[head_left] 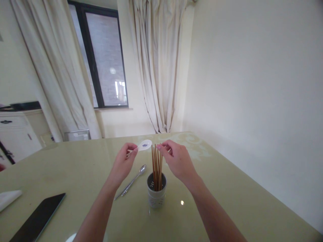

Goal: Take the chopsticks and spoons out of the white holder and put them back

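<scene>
My left hand [124, 161] is closed around the handle of a white soup spoon [145, 145] with a small blue design in its bowl. The spoon is held above the table, just left of the chopstick tips. Several wooden chopsticks [155, 164] stand upright in a pale utensil holder [156, 198] with small holes in it. At their upper ends, the thumb and fingers of my right hand [178, 159] are pinched on a chopstick. Left of the holder, metal spoons [132, 181] lie on the table, partly behind my left forearm.
The greenish glossy table [227, 201] runs along a white wall on the right. A black tablet-like slab [37, 218] and a white object [10, 198] lie at the left. Behind are curtains [161, 67], a window and a white cabinet [20, 134].
</scene>
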Motion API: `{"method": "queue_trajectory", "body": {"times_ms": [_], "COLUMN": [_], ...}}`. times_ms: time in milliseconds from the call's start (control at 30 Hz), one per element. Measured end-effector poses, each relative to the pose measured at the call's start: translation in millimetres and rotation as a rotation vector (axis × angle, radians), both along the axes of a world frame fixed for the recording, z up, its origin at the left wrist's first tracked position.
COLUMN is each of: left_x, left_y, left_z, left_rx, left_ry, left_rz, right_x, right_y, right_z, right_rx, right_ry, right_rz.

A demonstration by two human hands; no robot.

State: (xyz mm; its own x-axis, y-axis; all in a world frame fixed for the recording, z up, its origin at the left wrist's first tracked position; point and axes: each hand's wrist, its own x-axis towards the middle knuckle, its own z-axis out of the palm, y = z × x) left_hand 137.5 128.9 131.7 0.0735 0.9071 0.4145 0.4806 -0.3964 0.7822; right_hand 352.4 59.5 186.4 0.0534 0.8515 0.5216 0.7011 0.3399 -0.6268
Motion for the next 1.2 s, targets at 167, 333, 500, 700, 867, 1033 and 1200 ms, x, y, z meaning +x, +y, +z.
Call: {"method": "queue_trajectory", "body": {"times_ms": [167,333,500,700,867,1033,1200], "left_x": [26,36,23,2,2,-1,-5], "left_y": [-42,-37,-5,18,24,26,25], "left_z": [32.1,24.2,-10.9,-68.8,-94.5,-94.6,-62.0], "left_rx": [-0.037,-0.093,-0.073,-0.227,-0.334,-0.343,-0.293], "left_ry": [-0.260,-0.302,0.033,0.772,0.811,0.761,0.642], "left_rz": [-0.333,-0.295,-0.078,-0.001,0.044,0.064,0.076], "right_x": [0,14,13,-8,-15,-11,-2], "right_y": [-4,-9,-6,6,7,1,0], "right_z": [2,10,5,-20,-31,-26,-13], "right_rx": [0.090,0.193,0.015,-0.187,-0.256,-0.280,-0.135], "right_ry": [0.234,0.108,-0.245,-0.590,-0.685,-0.637,-0.481], "right_rz": [0.160,0.081,0.066,0.095,0.094,0.110,0.047]}}
